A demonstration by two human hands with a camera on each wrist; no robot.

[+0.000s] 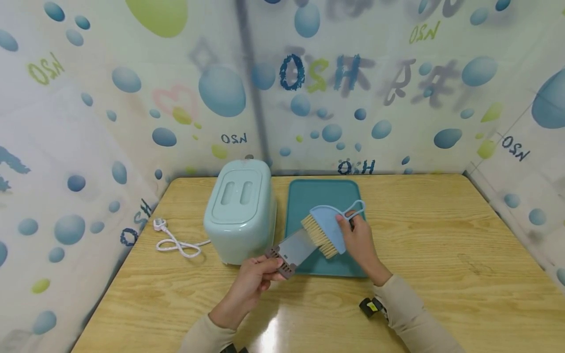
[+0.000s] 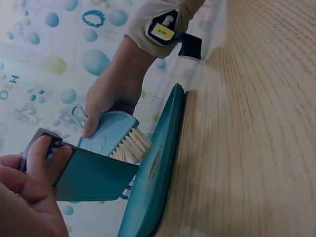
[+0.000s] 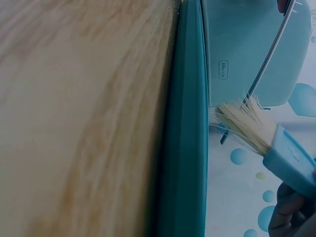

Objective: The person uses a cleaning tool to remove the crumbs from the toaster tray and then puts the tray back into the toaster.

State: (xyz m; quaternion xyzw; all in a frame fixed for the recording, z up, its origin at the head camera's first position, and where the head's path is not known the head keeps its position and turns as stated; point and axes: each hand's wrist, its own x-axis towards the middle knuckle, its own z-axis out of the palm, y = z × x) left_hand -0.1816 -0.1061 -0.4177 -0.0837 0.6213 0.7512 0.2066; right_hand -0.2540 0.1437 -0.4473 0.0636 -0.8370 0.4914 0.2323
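Note:
My left hand (image 1: 253, 278) grips a toaster's crumb tray (image 1: 298, 249) by its brown slotted end, thumb on top. The thin metal plate slants out over the teal serving tray (image 1: 304, 190). In my right hand (image 1: 361, 241) is a light blue hand brush (image 1: 330, 223) with a looped handle. Its pale bristles (image 1: 319, 236) lie against the plate's far end in the head view. Brown crumbs (image 2: 154, 165) show on the serving tray in the left wrist view. In the right wrist view the bristles (image 3: 244, 121) overlap the thin plate edge.
A pale blue toaster (image 1: 240, 211) with a lid on top stands left of the serving tray, close by my left hand. Its white cord and plug (image 1: 160, 224) lie further left on the wooden table (image 1: 441, 235). A patterned curtain (image 1: 388, 108) surrounds the table.

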